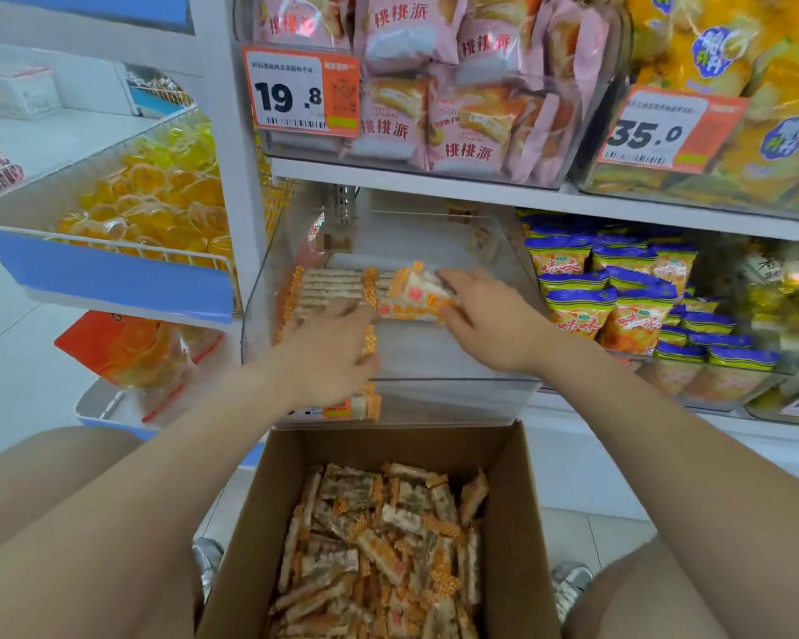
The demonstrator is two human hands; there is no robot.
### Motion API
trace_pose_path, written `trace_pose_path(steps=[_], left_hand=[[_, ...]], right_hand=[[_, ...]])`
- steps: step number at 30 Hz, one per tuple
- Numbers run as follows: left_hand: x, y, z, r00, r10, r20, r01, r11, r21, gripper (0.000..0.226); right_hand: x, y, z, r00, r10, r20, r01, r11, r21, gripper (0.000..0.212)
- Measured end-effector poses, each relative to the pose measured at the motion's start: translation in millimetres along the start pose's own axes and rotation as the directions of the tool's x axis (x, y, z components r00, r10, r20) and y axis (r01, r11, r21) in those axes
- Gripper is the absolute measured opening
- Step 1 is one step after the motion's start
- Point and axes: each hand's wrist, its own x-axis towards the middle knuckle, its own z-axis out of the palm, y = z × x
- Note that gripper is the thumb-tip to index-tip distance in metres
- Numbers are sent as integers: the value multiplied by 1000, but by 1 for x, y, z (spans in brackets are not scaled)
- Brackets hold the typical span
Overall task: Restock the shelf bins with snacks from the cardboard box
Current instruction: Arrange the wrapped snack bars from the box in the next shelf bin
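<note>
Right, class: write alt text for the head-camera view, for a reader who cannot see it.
Two bare hands are on orange-edged snack packets in a clear shelf bin: the left hand rests on a lined-up row, the right hand grips a few more beside it. Below, an open cardboard box holds many loose packets of the same kind.
</note>
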Motion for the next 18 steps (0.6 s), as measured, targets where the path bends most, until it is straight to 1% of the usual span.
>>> trace_pose_path(steps=[1, 2, 3, 5, 8, 11, 12, 14, 16, 18], left_hand=[[4, 1, 1, 999, -12, 39, 10, 999, 52, 56], [8, 2, 1, 999, -15, 48, 11, 997, 82, 57], [12, 2, 0, 999, -6, 42, 2, 995, 97, 57], [22, 0, 0, 998, 5, 62, -12, 993, 115, 60], [35, -7, 1, 989, -17, 149, -9, 986, 169, 64], [45, -12, 3, 970, -55, 237, 9, 982, 188, 69], [46, -13, 4, 961, -74, 268, 23, 982, 189, 69], [48, -14, 7, 947, -99, 306, 39, 980, 196, 65], [47, -13, 8, 947, -98, 305, 35, 978, 204, 64], [45, -12, 8, 951, -89, 295, 28, 979, 202, 63]], right_hand=[[11, 5, 7, 996, 10, 84, -5, 998, -60, 46], [20, 8, 15, 989, 25, 149, -8, 994, -109, 44], [28, 8, 22, 980, 42, 195, -11, 987, -157, 41], [41, 8, 37, 968, 73, 238, -9, 966, -259, 39], [54, 5, 54, 971, 73, 227, 15, 931, -364, 42], [65, 2, 56, 990, 34, 140, 29, 904, -426, 38], [68, 2, 57, 994, 38, 107, 13, 897, -441, 36], [71, 2, 59, 992, 116, 57, -84, 913, -399, 37], [72, 0, 61, 970, 237, 52, -213, 936, -280, 47], [73, -1, 62, 949, 311, 54, -297, 938, -176, 58]])
